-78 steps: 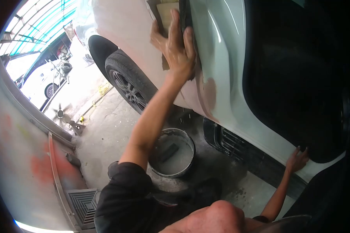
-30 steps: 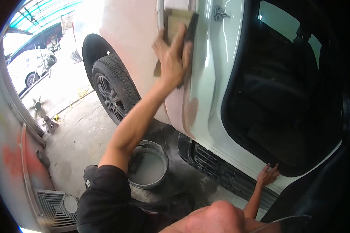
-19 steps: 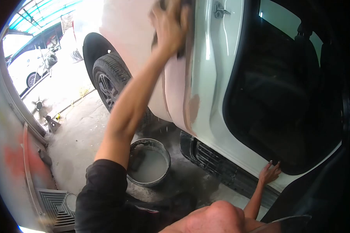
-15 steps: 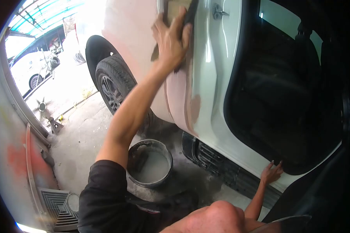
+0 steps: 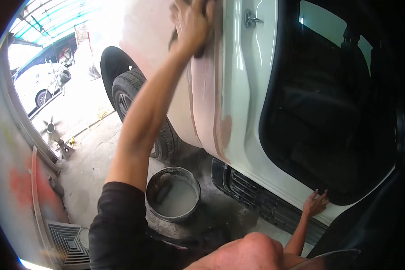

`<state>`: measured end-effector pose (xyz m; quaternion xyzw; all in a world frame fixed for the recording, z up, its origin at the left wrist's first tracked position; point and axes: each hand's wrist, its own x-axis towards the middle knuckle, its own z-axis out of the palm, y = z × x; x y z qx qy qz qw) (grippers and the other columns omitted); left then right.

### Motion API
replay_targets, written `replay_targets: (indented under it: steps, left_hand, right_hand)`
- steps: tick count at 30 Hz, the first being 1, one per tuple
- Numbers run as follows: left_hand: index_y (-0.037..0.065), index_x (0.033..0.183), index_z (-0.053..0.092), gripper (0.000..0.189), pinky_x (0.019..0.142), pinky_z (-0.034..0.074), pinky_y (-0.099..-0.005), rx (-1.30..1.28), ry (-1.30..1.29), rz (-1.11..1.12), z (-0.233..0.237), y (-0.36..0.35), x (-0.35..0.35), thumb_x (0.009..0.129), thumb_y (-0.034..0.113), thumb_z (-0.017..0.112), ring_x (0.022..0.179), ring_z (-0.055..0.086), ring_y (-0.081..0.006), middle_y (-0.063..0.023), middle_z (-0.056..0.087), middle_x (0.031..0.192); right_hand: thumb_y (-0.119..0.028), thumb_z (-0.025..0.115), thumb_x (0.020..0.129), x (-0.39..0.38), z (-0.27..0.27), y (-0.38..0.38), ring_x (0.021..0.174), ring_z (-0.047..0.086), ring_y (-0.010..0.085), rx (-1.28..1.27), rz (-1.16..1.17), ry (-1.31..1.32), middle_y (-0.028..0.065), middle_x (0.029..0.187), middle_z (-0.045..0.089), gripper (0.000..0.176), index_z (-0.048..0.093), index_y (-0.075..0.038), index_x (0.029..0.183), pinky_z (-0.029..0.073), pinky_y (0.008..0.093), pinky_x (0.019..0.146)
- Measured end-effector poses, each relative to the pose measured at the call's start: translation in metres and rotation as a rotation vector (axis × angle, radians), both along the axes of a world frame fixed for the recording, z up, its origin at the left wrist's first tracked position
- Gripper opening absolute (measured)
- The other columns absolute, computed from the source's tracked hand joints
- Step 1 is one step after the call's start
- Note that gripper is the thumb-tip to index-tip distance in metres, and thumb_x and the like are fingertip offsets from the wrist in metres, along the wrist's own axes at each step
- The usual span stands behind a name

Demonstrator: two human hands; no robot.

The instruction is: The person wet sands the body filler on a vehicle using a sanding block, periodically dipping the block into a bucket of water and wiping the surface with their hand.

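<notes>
My left hand (image 5: 191, 22) is at the top of the view, partly cut off by the frame edge. Its fingers are closed around a dark sanding pad (image 5: 199, 50), which is mostly hidden, and press it to the pinkish, dull patch of the car body panel (image 5: 166, 90). Just right of that patch, the white door frame (image 5: 243, 108) carries a metal striker (image 5: 251, 19). At the lower right, my right hand (image 5: 316, 204) rests its outstretched fingers against the white sill near the dark door opening and holds nothing.
A black bucket (image 5: 200, 198) of grey, cloudy water stands on the concrete floor below the panel, with a dark object inside. A wheel (image 5: 126, 92) sits left of it. Further left are a jack stand (image 5: 65, 150), a paint-marked wall (image 5: 20, 184) and a ridged grille (image 5: 67, 243).
My left hand has slid the sanding pad upward and slightly left along the panel. My right hand has stayed at the sill.
</notes>
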<state>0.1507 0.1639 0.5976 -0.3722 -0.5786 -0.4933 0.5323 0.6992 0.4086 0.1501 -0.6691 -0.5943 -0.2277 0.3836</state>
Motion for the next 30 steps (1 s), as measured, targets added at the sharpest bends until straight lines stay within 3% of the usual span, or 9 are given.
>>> replay_targets:
  steps: [3,8,12,14,18,20,25,29,30]
  left_hand:
    - [0.026,0.146,0.052,0.045,0.11,0.034,-0.0653,-0.036,-0.046,-0.096,0.022,-0.011,0.012,0.102,0.033,0.055,0.131,0.038,-0.055,-0.036,0.039,0.144]
    - [0.025,0.147,0.055,0.054,0.11,0.032,-0.0611,0.045,0.201,-0.13,-0.107,0.002,0.013,0.095,0.026,0.066,0.125,0.043,-0.056,-0.0402,0.041,0.139]
    - [0.017,0.143,0.057,0.047,0.114,0.03,-0.054,-0.074,0.005,-0.15,0.012,0.011,-0.024,0.098,0.03,0.063,0.134,0.041,-0.0446,-0.0272,0.058,0.135]
    - [0.019,0.152,0.046,0.048,0.112,0.038,-0.0645,-0.089,-0.114,-0.197,0.044,-0.02,0.023,0.106,0.033,0.048,0.137,0.035,-0.0498,-0.0315,0.033,0.151]
    - [0.018,0.148,0.053,0.052,0.114,0.028,-0.0557,0.068,0.192,-0.107,-0.057,0.008,-0.005,0.099,0.031,0.062,0.133,0.04,-0.0487,-0.0324,0.051,0.137]
    - [0.021,0.145,0.056,0.05,0.109,0.032,-0.0601,0.013,0.188,-0.128,-0.116,0.002,0.012,0.097,0.032,0.063,0.13,0.039,-0.0543,-0.04,0.042,0.139]
    - [0.019,0.152,0.047,0.052,0.113,0.034,-0.0586,-0.131,-0.059,-0.337,0.033,-0.011,-0.004,0.103,0.031,0.054,0.136,0.037,-0.0468,-0.0314,0.04,0.146]
    - [0.022,0.156,0.04,0.051,0.109,0.043,-0.0645,-0.115,-0.187,-0.29,0.024,-0.018,0.022,0.107,0.036,0.045,0.137,0.037,-0.044,-0.0286,0.033,0.152]
    - [0.018,0.15,0.052,0.053,0.117,0.026,-0.052,-0.023,0.108,-0.146,-0.022,0.006,-0.011,0.098,0.026,0.062,0.137,0.036,-0.0459,-0.0325,0.046,0.143]
  right_hand:
    - [-0.048,0.048,0.103,-0.007,0.009,-0.011,0.106,0.058,0.0393,-0.042,-0.009,0.023,0.0195,0.128,0.051,0.055,0.049,-0.015,0.147,0.045,0.0521,0.091]
    - [-0.048,0.05,0.102,-0.001,0.0,-0.002,0.103,0.06,0.039,0.063,0.053,0.018,0.019,0.125,0.053,0.055,0.049,-0.017,0.147,0.046,0.0513,0.09]
    - [-0.049,0.05,0.102,-0.006,0.005,-0.006,0.104,0.06,0.0388,0.028,-0.001,0.026,0.0191,0.125,0.053,0.055,0.05,-0.017,0.146,0.045,0.0508,0.091]
    - [-0.049,0.049,0.102,-0.009,0.011,-0.012,0.105,0.06,0.0388,-0.007,0.001,0.042,0.0193,0.126,0.053,0.055,0.049,-0.016,0.147,0.045,0.0507,0.092]
    - [-0.049,0.05,0.102,0.0,0.001,-0.001,0.107,0.059,0.04,0.038,0.046,0.025,0.0198,0.129,0.052,0.056,0.048,-0.018,0.148,0.045,0.0517,0.092]
    - [-0.048,0.051,0.102,0.002,-0.003,0.0,0.108,0.058,0.042,-0.019,0.069,0.05,0.0201,0.133,0.049,0.056,0.046,-0.019,0.15,0.044,0.0536,0.093]
    - [-0.049,0.05,0.102,-0.003,-0.001,0.0,0.107,0.058,0.0419,0.014,0.011,0.042,0.0192,0.132,0.051,0.056,0.047,-0.019,0.149,0.045,0.0535,0.093]
    - [-0.049,0.049,0.102,0.0,0.0,-0.002,0.108,0.058,0.0419,-0.028,0.041,0.071,0.0194,0.132,0.051,0.056,0.047,-0.018,0.149,0.044,0.0542,0.093]
    - [-0.048,0.049,0.102,0.0,0.002,-0.004,0.108,0.058,0.0416,-0.015,0.05,0.064,0.0196,0.132,0.051,0.056,0.047,-0.018,0.149,0.044,0.054,0.093]
